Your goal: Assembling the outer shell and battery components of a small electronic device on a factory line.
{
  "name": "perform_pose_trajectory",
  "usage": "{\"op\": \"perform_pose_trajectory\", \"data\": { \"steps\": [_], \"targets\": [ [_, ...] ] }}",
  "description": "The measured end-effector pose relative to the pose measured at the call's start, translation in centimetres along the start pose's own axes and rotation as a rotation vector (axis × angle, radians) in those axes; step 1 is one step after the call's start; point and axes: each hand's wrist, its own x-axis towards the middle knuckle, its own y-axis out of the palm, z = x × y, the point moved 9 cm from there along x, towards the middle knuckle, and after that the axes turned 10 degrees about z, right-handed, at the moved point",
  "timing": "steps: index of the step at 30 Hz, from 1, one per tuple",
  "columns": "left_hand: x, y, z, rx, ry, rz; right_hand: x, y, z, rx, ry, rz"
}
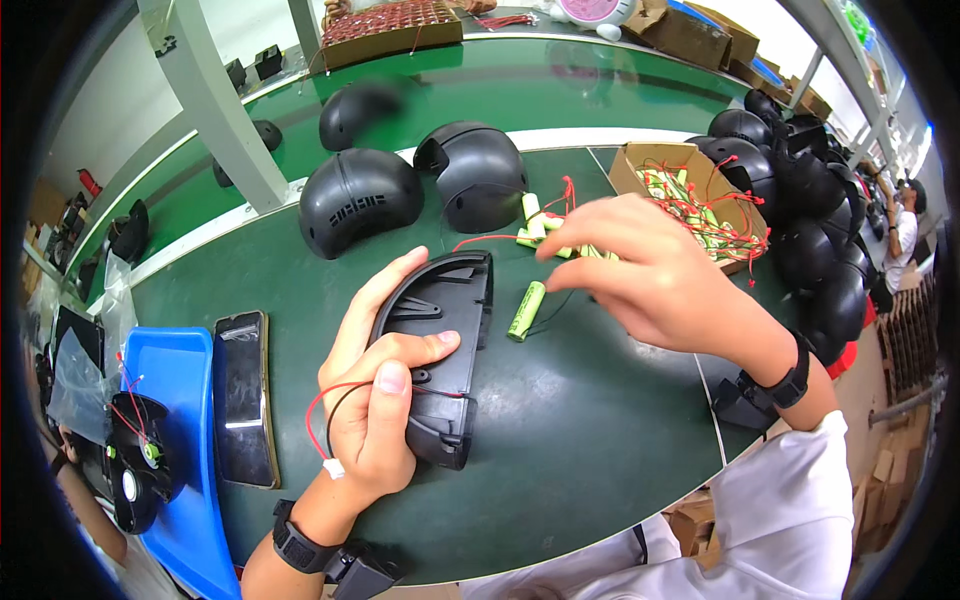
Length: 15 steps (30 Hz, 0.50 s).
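My left hand (pixel 375 400) grips a black half-round plastic shell (pixel 455 330), its open ribbed side turned up. Red and black wires with a white connector (pixel 333 467) hang out of the shell over that hand's wrist side. Above the table to the right hovers my right hand (pixel 645 270), thumb and forefinger apart, nothing visible between them. Just beyond its thumb lies a green battery cell (pixel 526 311) with a thin dark wire. More green cells (pixel 535 215) with red wires lie behind the fingertips, partly hidden by the hand.
Black rounded housings (pixel 360 200) stand at the back. A cardboard box (pixel 640 165) holds several wired cells, with black housings (pixel 820 230) piled right of it. On the left are a phone (pixel 245 400) and a blue tray (pixel 180 350). A conveyor (pixel 500 90) runs behind.
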Motion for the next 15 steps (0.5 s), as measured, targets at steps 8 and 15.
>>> {"op": "perform_pose_trajectory", "data": {
  "steps": [8,15],
  "targets": [
    [0.0,-0.7,2.5,-0.345,-0.071,-0.084,1.1,4.9,-1.4,-0.035,0.08,0.279],
    [-0.7,-0.5,4.8,-0.616,-0.2,-0.121,-0.1,1.3,-3.2,0.369,0.164,-0.032]
  ]
}}
